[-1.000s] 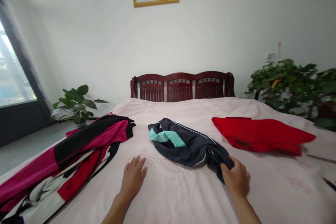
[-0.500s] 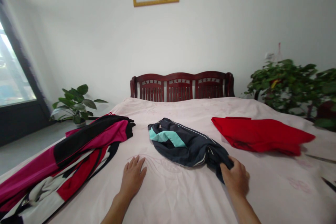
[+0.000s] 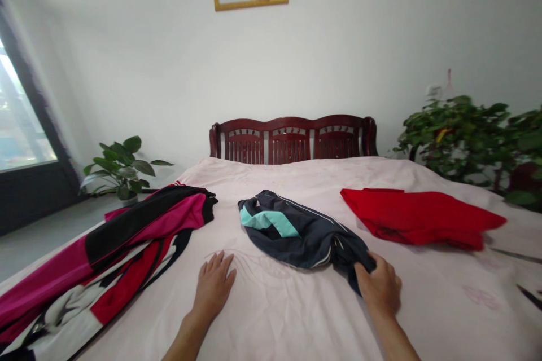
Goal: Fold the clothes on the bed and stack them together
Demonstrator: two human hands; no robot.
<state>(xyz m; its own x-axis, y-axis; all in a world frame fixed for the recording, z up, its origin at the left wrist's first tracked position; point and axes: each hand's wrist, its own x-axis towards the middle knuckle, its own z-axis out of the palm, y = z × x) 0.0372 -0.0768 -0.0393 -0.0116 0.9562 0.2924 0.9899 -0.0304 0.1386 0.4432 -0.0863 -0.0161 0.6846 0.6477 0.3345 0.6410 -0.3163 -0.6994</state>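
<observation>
In front of me a crumpled dark navy garment (image 3: 296, 237) with a turquoise panel and white piping lies on the pale pink bedsheet (image 3: 271, 316). My right hand (image 3: 381, 285) is closed on its near right end, thumb on top. The garment's exact kind is unclear from how it is bunched. My left hand (image 3: 215, 282) rests palm down on the sheet with fingers slightly spread, holding nothing, left of the navy garment and apart from it.
Magenta-and-black clothing (image 3: 139, 237) lies at the left, over a red, white and black garment (image 3: 110, 299). On the right sits a folded red cloth (image 3: 419, 217). A dark wooden headboard (image 3: 292, 138) stands behind; leafy plants (image 3: 461, 138) flank the bed.
</observation>
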